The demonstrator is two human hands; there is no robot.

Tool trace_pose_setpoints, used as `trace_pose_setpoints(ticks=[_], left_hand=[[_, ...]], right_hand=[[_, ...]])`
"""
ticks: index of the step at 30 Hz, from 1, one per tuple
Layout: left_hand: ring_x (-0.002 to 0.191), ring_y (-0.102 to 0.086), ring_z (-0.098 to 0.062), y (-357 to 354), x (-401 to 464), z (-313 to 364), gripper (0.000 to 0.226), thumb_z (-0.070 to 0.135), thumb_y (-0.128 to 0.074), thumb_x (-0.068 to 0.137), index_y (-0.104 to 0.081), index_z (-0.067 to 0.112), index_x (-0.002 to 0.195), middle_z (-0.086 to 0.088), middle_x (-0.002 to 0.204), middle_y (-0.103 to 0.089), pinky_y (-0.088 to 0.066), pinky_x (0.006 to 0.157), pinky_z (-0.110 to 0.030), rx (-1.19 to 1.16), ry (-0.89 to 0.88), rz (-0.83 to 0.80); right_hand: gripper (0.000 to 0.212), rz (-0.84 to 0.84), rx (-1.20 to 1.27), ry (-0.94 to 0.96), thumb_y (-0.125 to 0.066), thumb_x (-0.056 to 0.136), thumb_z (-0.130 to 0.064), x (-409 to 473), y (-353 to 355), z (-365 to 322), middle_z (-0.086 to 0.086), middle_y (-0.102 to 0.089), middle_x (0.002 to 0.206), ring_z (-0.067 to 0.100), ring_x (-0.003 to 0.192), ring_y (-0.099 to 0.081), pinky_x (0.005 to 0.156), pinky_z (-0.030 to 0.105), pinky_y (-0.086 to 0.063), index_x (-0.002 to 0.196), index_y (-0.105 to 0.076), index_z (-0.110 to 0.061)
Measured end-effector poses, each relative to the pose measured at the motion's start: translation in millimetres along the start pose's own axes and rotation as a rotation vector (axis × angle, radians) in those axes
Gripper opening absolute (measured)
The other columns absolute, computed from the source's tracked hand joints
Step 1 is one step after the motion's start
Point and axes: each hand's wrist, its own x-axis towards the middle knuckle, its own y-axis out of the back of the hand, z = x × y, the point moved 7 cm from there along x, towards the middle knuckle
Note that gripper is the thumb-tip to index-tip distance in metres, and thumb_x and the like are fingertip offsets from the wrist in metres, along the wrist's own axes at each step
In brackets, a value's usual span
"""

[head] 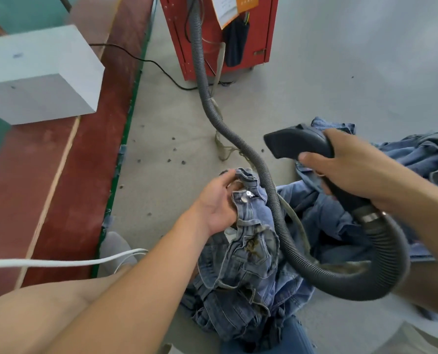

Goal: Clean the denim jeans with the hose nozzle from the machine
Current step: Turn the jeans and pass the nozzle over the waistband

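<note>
Near the centre of the view, the left hand point(219, 200) pinches the waistband of the denim jeans point(248, 241), fingers curled round the bunched cloth. At three o'clock from it, the right hand point(353, 172) grips the black hose nozzle point(295, 143), raised above the jeans. Its ribbed hose point(271, 192) runs to the red machine point(218, 34) at twelve o'clock.

A: Where does the view sit?
B: On the person's head, facing forward and down, close over both hands.
A: And beyond the grip?
B: Floor, farther off. One view only.
</note>
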Motion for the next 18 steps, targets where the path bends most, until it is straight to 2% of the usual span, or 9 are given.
trace_pose_setpoints(ticks=[3,6,8,10,12,14,16,18], left_hand=[[0.112,-0.058,-0.039,0.2,-2.5,8.8,0.04,0.032,-0.035,0.102,-0.047,0.007,0.131,-0.022,0.124,-0.057,-0.046,0.103,-0.053,-0.132,0.001,-0.047],[0.115,-0.056,-0.04,0.9,0.5,4.7,0.059,0.036,-0.024,0.104,-0.048,0.002,0.145,-0.027,0.135,-0.053,-0.039,0.109,-0.051,-0.094,0.001,-0.092],[0.108,-0.056,-0.037,-1.1,1.7,-2.4,0.059,0.036,-0.022,0.104,-0.051,0.005,0.145,-0.025,0.129,-0.056,-0.037,0.106,-0.049,-0.099,0.027,-0.111],[0.098,-0.057,-0.033,-4.6,2.5,-9.5,0.053,0.033,-0.022,0.104,-0.055,0.008,0.136,-0.021,0.115,-0.06,-0.041,0.096,-0.046,-0.07,0.045,-0.121],[0.096,-0.06,-0.031,-9.2,3.5,-17.1,0.044,0.024,-0.027,0.105,-0.057,0.007,0.132,-0.02,0.111,-0.064,-0.046,0.096,-0.045,-0.023,0.049,-0.139],[0.103,-0.061,-0.036,-12.1,5.3,-19.4,0.042,0.001,-0.038,0.102,-0.054,0.002,0.14,-0.025,0.124,-0.061,-0.052,0.1,-0.051,0.018,0.005,-0.168],[0.099,-0.064,-0.038,-11.5,5.9,-18.9,0.053,-0.015,-0.046,0.094,-0.051,0.001,0.144,-0.027,0.127,-0.059,-0.057,0.09,-0.054,0.047,-0.046,-0.141],[0.089,-0.068,-0.032,-12.4,8.6,-20.9,0.045,-0.013,-0.054,0.094,-0.054,0.001,0.137,-0.024,0.115,-0.066,-0.062,0.081,-0.048,0.074,-0.074,-0.105]], right_hand=[[0.023,-0.067,-0.214,0.035,-0.064,0.094,-0.045,-7.6,6.7,5.7,0.003,-0.066,0.055,0.015,0.04,-0.062,0.038,0.022,-0.045,0.1,-0.053,-0.026],[0.022,-0.187,-0.347,0.051,-0.063,0.092,-0.049,-18.5,-5.1,5.5,-0.011,-0.067,0.06,0.009,0.041,-0.061,0.038,0.016,-0.04,0.096,-0.052,-0.03],[0.02,-0.269,-0.365,0.071,-0.063,0.094,-0.048,-24.0,-18.9,1.5,-0.02,-0.067,0.061,0.006,0.042,-0.06,0.041,0.016,-0.042,0.093,-0.052,-0.031],[0.02,-0.296,-0.316,0.078,-0.066,0.097,-0.042,-23.4,-31.9,-2.0,-0.016,-0.066,0.057,0.005,0.041,-0.059,0.042,0.017,-0.042,0.092,-0.054,-0.026],[0.022,-0.201,-0.23,0.061,-0.066,0.099,-0.038,-17.7,-33.8,-3.9,-0.005,-0.065,0.052,0.007,0.038,-0.058,0.043,0.023,-0.044,0.091,-0.055,-0.021],[0.024,-0.021,-0.108,0.023,-0.064,0.098,-0.039,-12.8,-22.3,-2.4,0.002,-0.066,0.051,0.013,0.039,-0.06,0.045,0.03,-0.047,0.09,-0.055,-0.018],[0.025,0.119,0.095,-0.039,-0.066,0.097,-0.039,-13.3,-8.7,5.9,0.007,-0.067,0.054,0.018,0.041,-0.061,0.042,0.032,-0.049,0.09,-0.057,-0.016],[0.026,0.168,0.255,-0.094,-0.073,0.092,-0.036,-16.6,-6.5,15.4,0.011,-0.068,0.056,0.023,0.046,-0.062,0.043,0.035,-0.054,0.09,-0.06,-0.014]])
